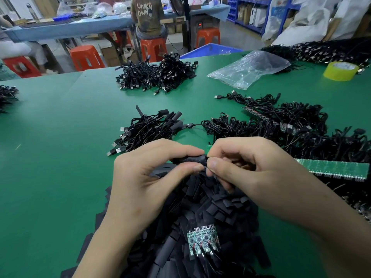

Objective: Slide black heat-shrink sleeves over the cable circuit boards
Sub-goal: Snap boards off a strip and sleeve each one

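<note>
The black heat-shrink sleeve (189, 160) is being pinched between thumb and forefinger of the left hand (144, 177), long axis lying left-to-right over the loose sleeve pile (216, 207), while the right hand (251, 171) is pinching the mostly hidden circuit board (208, 147) at its right-hand mouth.

"Bare hands?"

"Yes. Left hand (140, 183) and right hand (251, 169) are both bare, and so are the left forearm (104, 247) and right forearm (331, 227). The nails (215, 163) are short, plain and rounded."
</note>
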